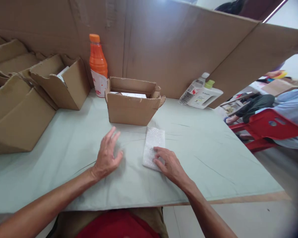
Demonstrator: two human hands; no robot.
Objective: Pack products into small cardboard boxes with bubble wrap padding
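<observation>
A flat, whitish bubble-wrap packet [152,140] lies on the pale green tablecloth [188,145]. My right hand [170,163] rests over its lower right part, fingers a little bent and apart; it does not grip the packet. To the left, my left hand [108,153] hovers just above the cloth with its fingers spread and nothing in it. Beyond both hands stands an open cardboard box [131,110], and a white item [134,95] shows inside it. What the bubble wrap encloses cannot be made out.
More open cardboard boxes [12,119] fill the left side. An orange bottle [98,62] stands by the cardboard wall [164,49]; a clear bottle [192,89] and a white jug [205,97] lean at the back right. Past the table's right edge, a person sits on a red chair [275,125].
</observation>
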